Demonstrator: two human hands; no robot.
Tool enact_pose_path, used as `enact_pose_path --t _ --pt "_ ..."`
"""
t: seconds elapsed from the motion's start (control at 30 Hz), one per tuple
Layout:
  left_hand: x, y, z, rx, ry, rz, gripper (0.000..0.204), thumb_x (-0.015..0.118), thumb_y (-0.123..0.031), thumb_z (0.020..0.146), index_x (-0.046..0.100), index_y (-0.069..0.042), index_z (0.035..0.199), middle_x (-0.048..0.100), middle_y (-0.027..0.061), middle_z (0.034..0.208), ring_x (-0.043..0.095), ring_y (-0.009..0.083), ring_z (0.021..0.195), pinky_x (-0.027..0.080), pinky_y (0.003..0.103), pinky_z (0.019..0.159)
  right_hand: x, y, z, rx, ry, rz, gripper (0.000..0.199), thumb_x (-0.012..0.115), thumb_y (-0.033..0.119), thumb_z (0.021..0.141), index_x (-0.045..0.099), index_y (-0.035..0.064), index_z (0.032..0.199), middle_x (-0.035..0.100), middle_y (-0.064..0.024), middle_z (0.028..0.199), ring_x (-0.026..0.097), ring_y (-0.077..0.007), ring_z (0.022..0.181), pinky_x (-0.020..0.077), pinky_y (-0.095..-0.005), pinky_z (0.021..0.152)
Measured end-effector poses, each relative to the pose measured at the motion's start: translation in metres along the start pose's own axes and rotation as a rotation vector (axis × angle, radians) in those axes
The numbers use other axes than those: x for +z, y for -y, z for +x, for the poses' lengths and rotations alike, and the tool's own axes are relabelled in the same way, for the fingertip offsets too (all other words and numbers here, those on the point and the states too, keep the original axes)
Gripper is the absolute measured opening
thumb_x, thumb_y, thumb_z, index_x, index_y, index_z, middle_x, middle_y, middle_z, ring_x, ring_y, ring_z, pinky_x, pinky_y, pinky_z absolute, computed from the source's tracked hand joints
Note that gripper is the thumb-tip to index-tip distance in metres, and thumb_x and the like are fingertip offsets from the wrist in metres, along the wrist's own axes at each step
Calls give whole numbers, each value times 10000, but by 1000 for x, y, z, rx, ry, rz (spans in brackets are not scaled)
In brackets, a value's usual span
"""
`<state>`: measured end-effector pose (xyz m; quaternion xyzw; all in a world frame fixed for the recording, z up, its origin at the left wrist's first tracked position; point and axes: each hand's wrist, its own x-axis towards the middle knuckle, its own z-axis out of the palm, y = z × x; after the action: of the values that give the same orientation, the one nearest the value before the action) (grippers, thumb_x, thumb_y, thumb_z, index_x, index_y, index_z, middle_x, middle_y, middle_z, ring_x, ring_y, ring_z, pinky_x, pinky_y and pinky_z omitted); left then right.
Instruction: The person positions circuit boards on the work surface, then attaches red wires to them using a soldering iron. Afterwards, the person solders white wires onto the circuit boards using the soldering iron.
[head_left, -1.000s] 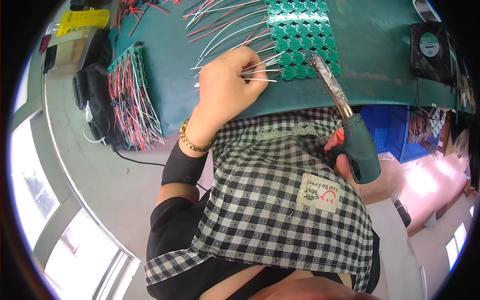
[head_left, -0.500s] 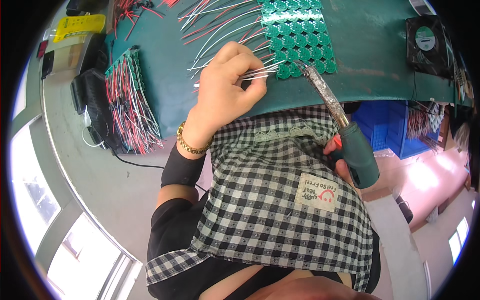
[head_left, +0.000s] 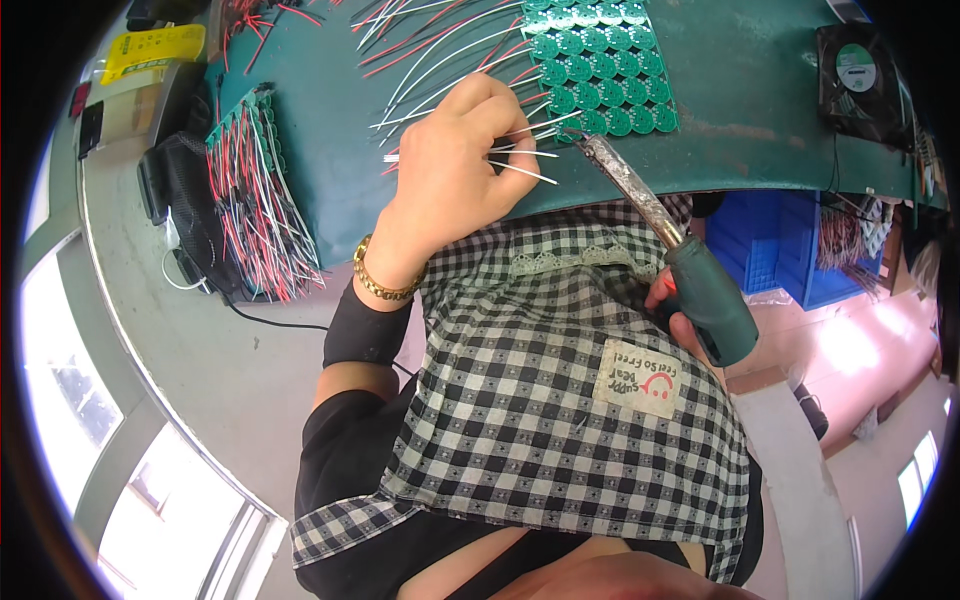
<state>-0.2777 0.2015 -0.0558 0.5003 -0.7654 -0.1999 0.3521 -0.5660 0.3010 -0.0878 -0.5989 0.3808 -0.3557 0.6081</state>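
Observation:
My left hand [head_left: 455, 165] is closed around a small bundle of white wires [head_left: 530, 154], whose free ends fan out to the right of the fingers. Just beyond it lies a panel of round green circuit boards [head_left: 605, 68], with red, white and black wires running off its left side. One held wire reaches the panel's near left corner. My right hand [head_left: 677, 318], partly hidden behind the handle, grips a soldering iron [head_left: 712, 300]. The iron's tip is close to that same corner; whether it touches the wire or board I cannot tell.
At left on the green mat [head_left: 340, 180] lies another wired board panel [head_left: 245, 190], beside a dark mesh case [head_left: 190, 200] and a yellow package [head_left: 155, 52]. A black fan [head_left: 855, 85] stands at far right. Blue bins [head_left: 780, 240] sit below the table edge.
The soldering iron's tip has shifted left and slightly down along the panel's near edge. The white wires in my left hand have spread apart, with some ends pointing lower.

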Motion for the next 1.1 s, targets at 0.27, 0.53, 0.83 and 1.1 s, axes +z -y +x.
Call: enact_pose_path --t 0.27,0.53,0.83,1.1 --pt "-4 2 -2 -6 -4 0 116 639 5 641 551 -39 704 566 34 811 433 92 507 362 227 461 12 8 7 138 -178 -111 356 662 284 786 612 -17 969 625 -49 723 598 -144 656 463 -251 602" --pt "-3 0 -2 -8 5 10 116 649 -17 638 552 -47 694 569 30 813 437 97 508 372 237 472 -5 10 10 -181 101 -97 485 555 68 804 378 -45 1241 527 -114 988 525 -166 836 441 -263 757" --pt "-3 3 -1 -8 8 39 127 653 -54 623 553 -81 698 566 23 811 532 177 593 430 289 502 1 16 10 -49 12 126 554 553 114 835 309 -57 1302 505 -136 975 514 -179 854 437 -276 751" --pt "-6 5 -3 -7 -1 87 134 657 -81 630 553 -99 712 564 12 820 578 232 625 464 332 505 2 12 15 -155 0 -92 418 574 217 825 468 -58 1121 556 -112 867 546 -180 754 452 -301 672"
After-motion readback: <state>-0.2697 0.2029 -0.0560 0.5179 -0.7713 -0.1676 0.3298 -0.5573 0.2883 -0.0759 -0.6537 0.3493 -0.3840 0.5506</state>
